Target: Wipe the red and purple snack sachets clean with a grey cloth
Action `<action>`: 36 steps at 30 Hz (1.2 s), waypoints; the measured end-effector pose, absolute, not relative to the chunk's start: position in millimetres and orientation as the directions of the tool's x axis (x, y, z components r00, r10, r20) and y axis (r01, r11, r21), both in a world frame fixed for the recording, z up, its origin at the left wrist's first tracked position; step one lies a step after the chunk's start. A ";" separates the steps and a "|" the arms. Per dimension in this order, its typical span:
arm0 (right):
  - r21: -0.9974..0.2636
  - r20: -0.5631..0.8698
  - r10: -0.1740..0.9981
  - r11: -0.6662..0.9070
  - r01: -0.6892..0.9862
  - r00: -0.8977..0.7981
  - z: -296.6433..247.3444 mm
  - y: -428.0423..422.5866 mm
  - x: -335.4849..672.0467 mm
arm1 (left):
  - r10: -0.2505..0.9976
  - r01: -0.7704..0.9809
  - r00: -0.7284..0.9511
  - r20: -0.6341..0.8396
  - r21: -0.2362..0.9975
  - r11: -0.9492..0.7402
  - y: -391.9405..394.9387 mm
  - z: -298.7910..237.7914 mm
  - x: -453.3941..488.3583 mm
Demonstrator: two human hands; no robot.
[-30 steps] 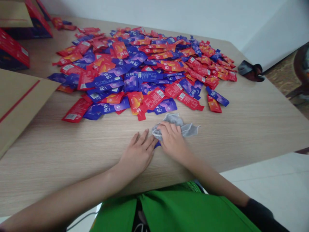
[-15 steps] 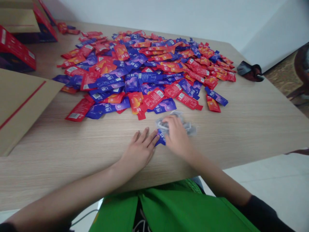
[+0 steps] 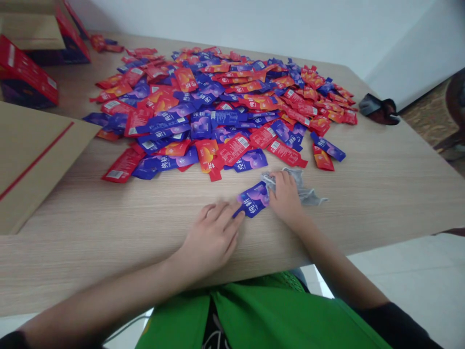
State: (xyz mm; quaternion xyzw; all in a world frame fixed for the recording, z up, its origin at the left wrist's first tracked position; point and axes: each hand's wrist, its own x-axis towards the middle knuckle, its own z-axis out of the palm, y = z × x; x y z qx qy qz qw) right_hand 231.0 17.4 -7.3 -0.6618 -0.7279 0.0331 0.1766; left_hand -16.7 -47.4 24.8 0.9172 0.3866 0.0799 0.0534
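Observation:
A blue-purple sachet (image 3: 252, 199) with white lettering lies face up near the front of the table. My left hand (image 3: 210, 235) rests flat, fingers stretched out, its fingertips on the sachet's lower left end. Bunched in my right hand (image 3: 285, 194) is a grey cloth (image 3: 308, 196), which touches the sachet's right end. The cloth's loose part trails on the table to the right of the hand. Just beyond both hands spreads a large heap of red and blue sachets (image 3: 232, 116).
Red and dark blue boxes (image 3: 27, 72) with open cardboard flaps stand at the left, one tan flap (image 3: 39, 160) reaching over the table (image 3: 381, 194). A dark, cup-shaped object (image 3: 379, 109) lies near the right back edge. A white wall stands behind.
My right hand has moved right with the cloth, uncovering most of the blue sachet. My left hand has shifted slightly down and stays at the sachet's end.

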 end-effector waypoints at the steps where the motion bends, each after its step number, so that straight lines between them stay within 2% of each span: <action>1: -0.306 0.233 0.971 0.129 0.943 -0.058 -5.4 16.6 231.0 | 0.722 0.706 0.684 0.105 0.156 -0.691 -51.3 22.1 -15.7; 5: -0.409 0.367 0.928 0.226 0.884 -0.067 12.3 12.3 219.0 | 0.708 0.695 0.701 0.085 0.140 -0.705 -54.5 7.9 -12.4; 7: -0.443 0.389 0.908 0.331 0.834 -0.153 19.7 8.6 201.5 | 0.704 0.690 0.707 0.070 0.147 -0.708 -49.6 4.4 -11.8; 10: -0.396 0.266 0.900 0.428 0.813 -0.344 19.5 2.6 172.3 | 0.719 0.706 0.693 0.052 0.154 -0.692 -42.3 4.0 -11.4; 12: -0.316 0.169 0.903 0.430 0.846 -0.396 13.6 1.1 164.5 | 0.720 0.707 0.693 0.040 0.157 -0.690 -40.4 4.6 -11.0; 17: -0.197 0.153 0.959 0.265 0.944 -0.238 1.7 13.8 207.1 | 0.738 0.728 0.674 0.015 0.152 -0.668 -41.2 5.7 -8.4; 21: -0.206 0.187 0.982 0.055 0.977 -0.015 3.5 21.3 247.5 | 0.753 0.742 0.658 -0.003 0.167 -0.649 -40.4 6.5 -6.9; 23: -0.244 0.251 0.967 0.027 0.969 0.037 8.3 17.3 247.6 | 0.758 0.744 0.652 0.001 0.188 -0.641 -39.1 6.7 -6.9; 25: -0.300 0.304 0.952 0.118 0.947 -0.022 13.7 9.2 233.4 | 0.752 0.737 0.659 0.005 0.194 -0.647 -37.2 7.0 -7.0; 26: -0.312 0.306 0.946 0.208 0.927 -0.109 15.7 4.6 223.2 | 0.745 0.732 0.667 0.003 0.188 -0.655 -36.2 7.3 -7.0; 28: -0.291 0.255 0.911 0.391 0.873 -0.323 16.8 -3.5 203.5 | 0.732 0.724 0.681 -0.009 0.164 -0.671 -34.2 8.4 -6.7; 30: -0.244 0.166 0.874 0.485 0.840 -0.457 13.6 -7.8 193.7 | 0.732 0.728 0.681 -0.030 0.141 -0.671 -32.7 10.3 -6.1; 32: -0.200 0.122 0.893 0.450 0.871 -0.433 8.3 -7.2 199.6 | 0.740 0.738 0.671 -0.045 0.136 -0.661 -31.8 12.6 -5.9; 36: -0.166 0.154 0.975 0.188 0.968 -0.163 2.5 2.0 237.5 | 0.740 0.738 0.670 -0.053 0.157 -0.657 -29.6 15.0 -8.2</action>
